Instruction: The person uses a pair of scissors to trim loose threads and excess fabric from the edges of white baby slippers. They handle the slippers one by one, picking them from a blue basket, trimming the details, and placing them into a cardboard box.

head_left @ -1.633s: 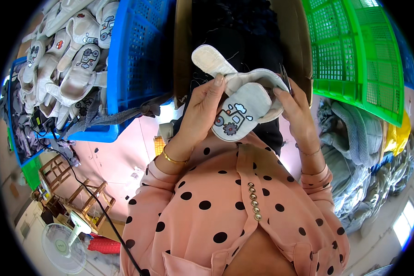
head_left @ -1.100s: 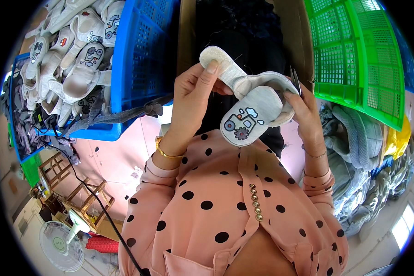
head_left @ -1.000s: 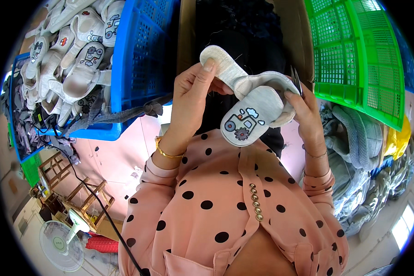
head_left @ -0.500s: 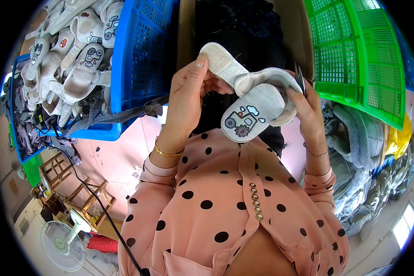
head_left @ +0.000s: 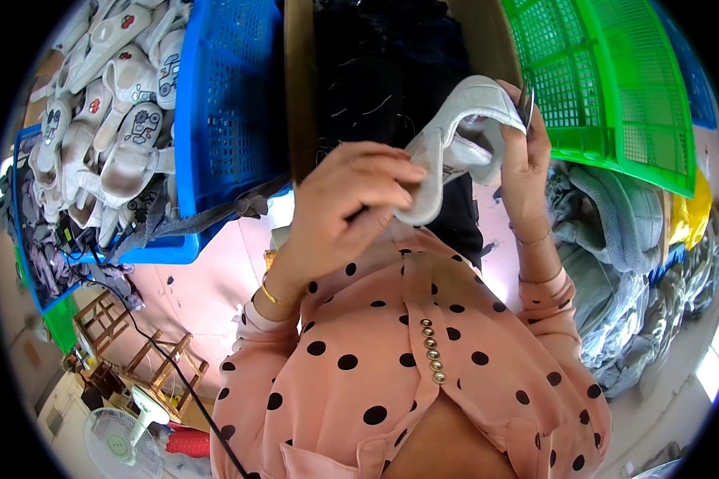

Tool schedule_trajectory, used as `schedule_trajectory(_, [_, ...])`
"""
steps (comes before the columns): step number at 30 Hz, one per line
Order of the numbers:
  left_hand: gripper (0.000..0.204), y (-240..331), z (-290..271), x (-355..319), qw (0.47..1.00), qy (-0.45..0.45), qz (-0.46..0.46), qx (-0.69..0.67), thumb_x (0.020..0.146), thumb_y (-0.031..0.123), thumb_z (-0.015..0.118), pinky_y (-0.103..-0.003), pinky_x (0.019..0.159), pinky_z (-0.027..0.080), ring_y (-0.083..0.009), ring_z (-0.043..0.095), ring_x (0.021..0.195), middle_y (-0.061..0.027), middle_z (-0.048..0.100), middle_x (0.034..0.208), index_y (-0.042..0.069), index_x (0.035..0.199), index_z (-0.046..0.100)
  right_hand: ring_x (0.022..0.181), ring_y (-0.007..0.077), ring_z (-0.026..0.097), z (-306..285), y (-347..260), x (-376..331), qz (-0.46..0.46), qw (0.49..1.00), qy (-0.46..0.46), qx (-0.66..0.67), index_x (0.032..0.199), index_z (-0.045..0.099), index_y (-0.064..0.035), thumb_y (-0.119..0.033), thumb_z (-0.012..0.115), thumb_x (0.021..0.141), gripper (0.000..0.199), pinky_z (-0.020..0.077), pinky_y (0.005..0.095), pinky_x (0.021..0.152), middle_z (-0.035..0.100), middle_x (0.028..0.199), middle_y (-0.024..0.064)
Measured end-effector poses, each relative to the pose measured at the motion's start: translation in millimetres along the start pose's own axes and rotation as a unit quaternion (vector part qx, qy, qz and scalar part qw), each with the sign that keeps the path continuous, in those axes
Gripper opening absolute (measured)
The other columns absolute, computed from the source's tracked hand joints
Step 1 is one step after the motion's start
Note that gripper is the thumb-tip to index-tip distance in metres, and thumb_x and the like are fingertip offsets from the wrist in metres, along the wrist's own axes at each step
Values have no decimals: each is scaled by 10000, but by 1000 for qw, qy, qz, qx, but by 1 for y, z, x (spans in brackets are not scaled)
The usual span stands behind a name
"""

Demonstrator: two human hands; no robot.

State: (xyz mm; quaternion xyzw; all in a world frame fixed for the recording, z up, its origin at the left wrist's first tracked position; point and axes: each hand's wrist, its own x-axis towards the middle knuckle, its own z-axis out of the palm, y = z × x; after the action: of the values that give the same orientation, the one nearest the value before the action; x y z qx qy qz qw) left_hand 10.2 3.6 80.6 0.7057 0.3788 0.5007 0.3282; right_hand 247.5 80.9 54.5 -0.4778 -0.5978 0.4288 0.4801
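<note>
Above my lap, both hands hold a pale grey cloth slipper upper. Its curved white edge faces me, and folded fabric shows inside the opening. The fingers of my left hand curl against its near left end; the thumb tip is partly hidden. My right hand grips the far right side. Dark metal blades, apparently thread snips, stick up from that same hand; their handles are hidden. The tractor picture on the upper is turned mostly out of sight.
On the left, a blue crate stands by a heap of similar printed slipper uppers. An open cardboard box with dark contents lies ahead. A green crate and grey fabric bundles are at right. A black cable crosses lower left.
The slipper upper has been turned, so its strap and tractor picture no longer face me. My left hand has moved down from the strap end to the near edge.
</note>
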Motion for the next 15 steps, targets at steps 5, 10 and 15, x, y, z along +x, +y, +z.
schedule_trajectory(5, [269,17,28,-2,971,-6,137,196,651,-10,759,-345,769,543,-260,638,910,-50,680,971,91,875,649,1036,120,586,6,6,1,38,995,15,86,1262,572,16,-205,501,984,362,461,258,933,649,1138,62])
schedule_trajectory(10, [225,8,34,-9,957,-24,195,213,654,36,714,-373,804,547,-233,624,871,-48,617,947,111,820,582,1076,150,591,3,2,4,28,999,-34,28,1288,573,-8,-184,482,993,355,455,279,959,647,1175,78])
schedule_trajectory(15, [320,20,-3,0,985,-9,-34,-169,580,-83,548,-360,799,491,-275,625,931,-81,661,931,84,849,586,866,164,663,0,7,2,-12,994,-6,-107,1227,569,46,-113,563,883,379,519,283,806,699,989,142])
